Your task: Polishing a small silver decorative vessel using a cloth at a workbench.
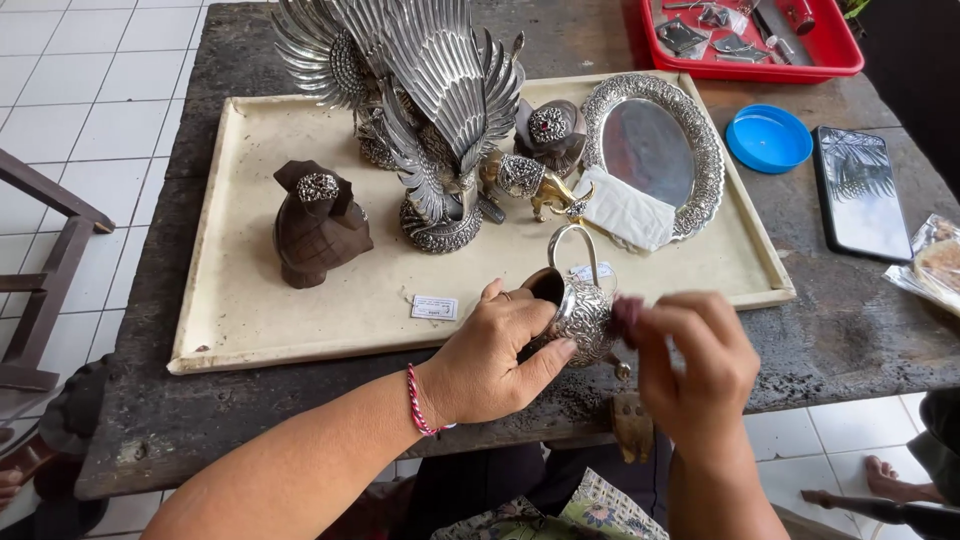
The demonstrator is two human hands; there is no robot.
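Note:
My left hand (495, 355) grips a small ornate silver basket (580, 310) with a looped handle, tilted so its dark opening faces left. My right hand (695, 365) presses against the basket's right side, its fingers pinched on something small and dark that I cannot make out. Both hands hover over the near edge of a cream tray (250, 330) lying on a dark wooden table (830, 330).
On the tray stand a large silver winged bird figure (430, 90), a dark carved bird (315, 225), a small gold and silver animal (530, 180), an oval silver mirror tray (655, 150), a folded white cloth (628, 208) and a paper tag (435, 307). A blue lid (768, 138), a phone (858, 192) and a red tray (745, 45) lie to the right.

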